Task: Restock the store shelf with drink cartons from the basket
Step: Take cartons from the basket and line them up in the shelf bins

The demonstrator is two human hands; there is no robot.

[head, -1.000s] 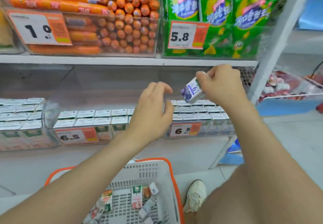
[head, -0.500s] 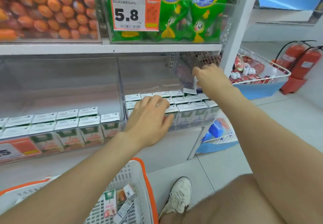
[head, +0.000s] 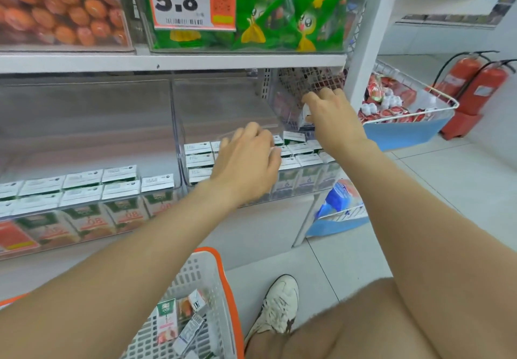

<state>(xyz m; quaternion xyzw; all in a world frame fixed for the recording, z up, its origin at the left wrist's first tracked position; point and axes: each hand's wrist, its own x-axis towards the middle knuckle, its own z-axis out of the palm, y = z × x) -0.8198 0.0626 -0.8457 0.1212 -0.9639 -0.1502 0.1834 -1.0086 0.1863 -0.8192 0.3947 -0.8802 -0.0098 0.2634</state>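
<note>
At the back right corner of the clear bin (head: 179,134), the right hand (head: 333,118) pinches a small drink carton (head: 305,115) between thumb and curled fingers, just above the rear row; most of the carton is hidden behind the hand, so I cannot tell how squarely it is lined up with its slot. The left hand (head: 249,160) holds nothing. Its fingers are relaxed and lightly spread over the tops of the stocked cartons (head: 302,160), and whether it touches them or only hovers is not clear. The main risk, as I judge it, is a blind placement: let go at a slant, the carton could land on a neighbour's top or wedge against the bin's wall rather than stand upright. The right wrist also crosses low over the front rows and could knock those light boxes askew as it draws out. A press from the left hand might likewise push its rows out of line. Lower down, beside the shelf (head: 265,227), the orange-rimmed basket (head: 226,280) holds more loose cartons (head: 167,321), some green-labelled, so flavours could end up in the wrong bin.
</note>
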